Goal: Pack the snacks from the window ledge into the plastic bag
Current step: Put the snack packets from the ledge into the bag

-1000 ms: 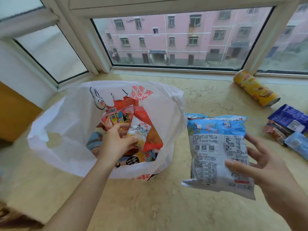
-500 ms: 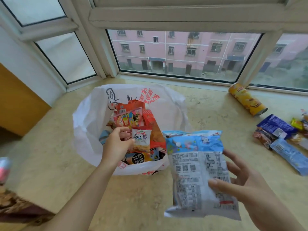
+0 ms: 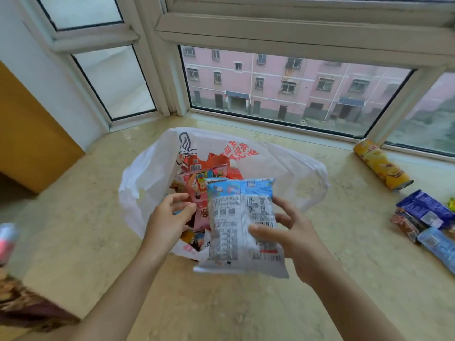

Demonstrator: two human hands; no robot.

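A white plastic bag (image 3: 147, 173) stands open on the marble window ledge, with several red, pink and orange snack packets (image 3: 204, 173) inside. My right hand (image 3: 288, 232) grips a blue and white snack pouch (image 3: 242, 225) by its right side, over the bag's near rim. My left hand (image 3: 170, 217) hovers at the bag's mouth just left of the pouch, fingers loosely curled and holding nothing.
A yellow chip can (image 3: 381, 166) lies on its side at the back right of the ledge (image 3: 344, 267). Several blue and brown snack packets (image 3: 423, 217) lie at the right edge. A wooden panel (image 3: 29, 134) stands at the left.
My right hand carried the blue pouch leftward to the bag's mouth. My left hand let go of the small packet it was touching inside the bag and drew back a little.
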